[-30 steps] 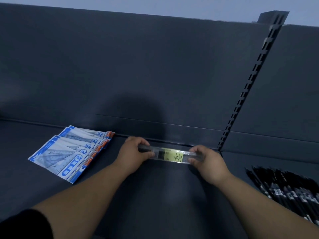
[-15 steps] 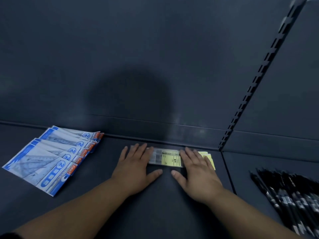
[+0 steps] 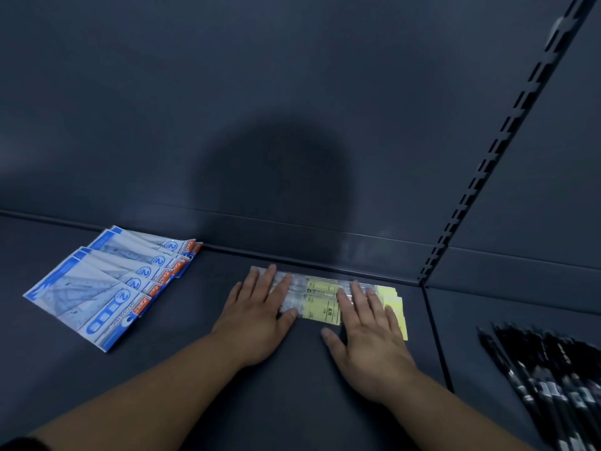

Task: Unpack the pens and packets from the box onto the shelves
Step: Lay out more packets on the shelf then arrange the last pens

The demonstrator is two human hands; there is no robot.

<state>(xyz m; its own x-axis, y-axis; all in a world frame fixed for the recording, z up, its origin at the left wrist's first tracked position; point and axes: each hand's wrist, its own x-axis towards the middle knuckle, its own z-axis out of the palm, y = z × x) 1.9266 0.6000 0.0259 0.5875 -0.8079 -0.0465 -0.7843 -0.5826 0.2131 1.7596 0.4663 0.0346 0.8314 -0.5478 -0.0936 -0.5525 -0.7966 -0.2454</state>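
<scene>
Since grip on ends is gone, left hand [image 3: 257,307] and right hand [image 3: 367,330] lie flat, fingers straight, pressing packs [image 3: 320,296] onto shelf [image 3: 195,369] at back edge. Batch looks placed; next fetch likely.

Clear plastic packets [image 3: 320,299] with pale yellow labels are lying flat, side by side, on the dark shelf [image 3: 195,369], their long sides running along the back wall just in front of it. The left hand [image 3: 257,317] and the right hand [image 3: 367,336] are resting flat on the packets' two ends, leaving the labelled middle showing, while yellow card ends are sticking out beyond the right hand. Well apart to the left, blue-and-white packets [image 3: 97,288] with orange tabs are lying fanned and overlapping on the same shelf. Black pens [image 3: 546,385] are lying in a loose heap on the neighbouring shelf section at right.
</scene>
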